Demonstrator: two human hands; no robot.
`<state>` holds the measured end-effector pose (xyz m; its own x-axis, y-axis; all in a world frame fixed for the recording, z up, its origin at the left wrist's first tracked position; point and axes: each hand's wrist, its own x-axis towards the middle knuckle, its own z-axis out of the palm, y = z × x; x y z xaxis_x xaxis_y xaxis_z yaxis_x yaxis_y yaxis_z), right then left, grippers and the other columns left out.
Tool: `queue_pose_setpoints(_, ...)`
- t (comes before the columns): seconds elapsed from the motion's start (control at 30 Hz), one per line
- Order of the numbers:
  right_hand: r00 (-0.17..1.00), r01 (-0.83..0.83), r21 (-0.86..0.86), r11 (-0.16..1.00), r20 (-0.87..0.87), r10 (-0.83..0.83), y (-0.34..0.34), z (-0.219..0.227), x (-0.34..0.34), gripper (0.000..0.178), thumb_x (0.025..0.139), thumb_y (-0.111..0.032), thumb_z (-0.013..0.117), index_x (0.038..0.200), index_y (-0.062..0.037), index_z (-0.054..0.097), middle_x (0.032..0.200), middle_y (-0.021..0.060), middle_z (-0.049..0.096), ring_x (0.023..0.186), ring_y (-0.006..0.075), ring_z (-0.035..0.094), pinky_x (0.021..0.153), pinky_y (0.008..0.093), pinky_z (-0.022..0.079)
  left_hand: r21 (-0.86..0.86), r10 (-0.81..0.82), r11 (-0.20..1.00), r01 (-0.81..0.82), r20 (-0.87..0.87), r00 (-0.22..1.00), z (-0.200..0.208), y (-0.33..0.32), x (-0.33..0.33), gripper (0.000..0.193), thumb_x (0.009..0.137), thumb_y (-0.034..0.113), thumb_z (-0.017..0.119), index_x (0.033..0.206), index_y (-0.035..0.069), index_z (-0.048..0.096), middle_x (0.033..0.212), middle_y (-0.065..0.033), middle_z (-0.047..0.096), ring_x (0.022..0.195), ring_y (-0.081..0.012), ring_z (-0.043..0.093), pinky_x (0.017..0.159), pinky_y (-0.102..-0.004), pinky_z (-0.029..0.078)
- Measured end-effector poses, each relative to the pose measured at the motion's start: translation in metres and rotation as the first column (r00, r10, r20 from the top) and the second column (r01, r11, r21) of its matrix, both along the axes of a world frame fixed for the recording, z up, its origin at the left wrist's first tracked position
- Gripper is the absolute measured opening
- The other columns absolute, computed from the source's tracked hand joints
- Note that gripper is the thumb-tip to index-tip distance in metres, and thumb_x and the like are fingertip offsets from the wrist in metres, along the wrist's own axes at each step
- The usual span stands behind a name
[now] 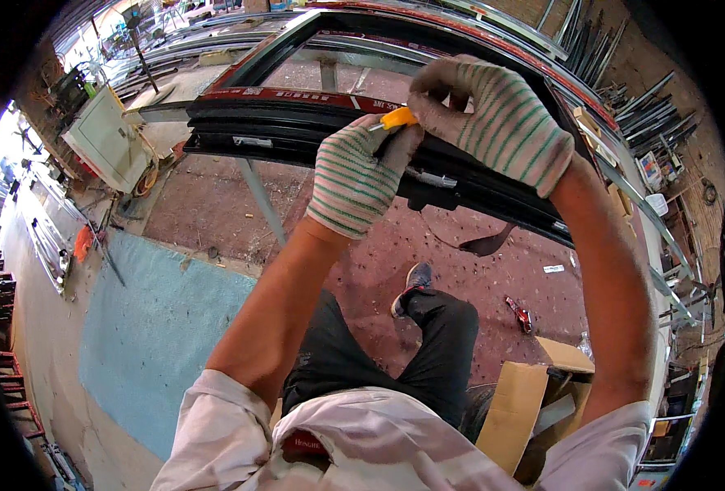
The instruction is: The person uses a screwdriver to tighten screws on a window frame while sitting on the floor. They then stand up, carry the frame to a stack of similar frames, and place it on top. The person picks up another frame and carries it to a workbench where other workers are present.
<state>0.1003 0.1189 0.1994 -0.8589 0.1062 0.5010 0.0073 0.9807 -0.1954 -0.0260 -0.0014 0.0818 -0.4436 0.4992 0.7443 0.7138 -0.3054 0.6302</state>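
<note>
Both my hands wear white work gloves with green stripes and meet over a black metal frame (pixel 252 120), which looks like a window or door frame. My left hand (pixel 358 176) is closed, fingers and thumb around a small yellow piece with a thin metal tip (pixel 397 119). Against the yellow end, the thumb and fingers of my right hand (pixel 497 123) pinch together. The exact kind of this piece is too small to tell. Silvery metal fittings (pixel 432 177) sit along the frame's near side, below my hands. Red printed film covers part of the frame.
An opened cardboard box (pixel 514 409) stands at my right leg. A red-and-black tool (pixel 519 315) lies on the reddish floor. To the left are a light blue floor area (pixel 158 327) and a pale metal cabinet (pixel 107 137). Metal bars (pixel 653 106) lie stacked at the far right.
</note>
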Motion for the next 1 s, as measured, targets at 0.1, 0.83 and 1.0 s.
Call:
queue_pose_setpoints(0.1, 0.993, 0.118, -0.053, 0.992, 0.039, -0.116, -0.006, 0.001, -0.002, 0.035, 0.095, -0.038, 0.068, 0.097, -0.004, 0.075, 0.08, 0.0182, 0.072, 0.075, 0.0344, 0.07, 0.073, 0.0393, 0.056, 0.031, -0.053, 0.998, 0.052, 0.043, 0.998, -0.003, 0.002, 0.002, 0.02, 0.093, 0.01, 0.076, 0.108, -0.004, 0.075, 0.087, -0.0133, 0.074, 0.075, -0.019, 0.07, 0.07, -0.0292, 0.056)
queue_pose_setpoints(0.83, 0.993, 0.122, -0.139, 0.983, 0.007, -0.122, -0.005, -0.012, -0.019, 0.035, 0.095, -0.035, 0.066, 0.096, -0.0018, 0.076, 0.076, 0.0201, 0.071, 0.07, 0.032, 0.071, 0.071, 0.0387, 0.057, 0.034, -0.043, 0.999, 0.04, 0.098, 0.994, 0.003, 0.0, 0.008, 0.014, 0.091, 0.01, 0.076, 0.101, -0.001, 0.074, 0.091, -0.0179, 0.073, 0.08, -0.0308, 0.072, 0.075, -0.0347, 0.057)
queue_pose_setpoints(1.0, 0.996, -0.026, -0.219, 0.975, 0.074, 0.043, 0.004, -0.005, -0.007, 0.034, 0.096, -0.035, 0.069, 0.104, -0.0023, 0.076, 0.082, 0.0176, 0.074, 0.072, 0.0235, 0.073, 0.069, 0.0367, 0.057, -0.025, 0.083, 0.996, -0.084, -0.068, 0.994, 0.003, -0.002, 0.001, 0.018, 0.093, 0.006, 0.075, 0.107, -0.005, 0.073, 0.088, -0.0145, 0.076, 0.077, -0.0137, 0.07, 0.073, -0.0287, 0.055)
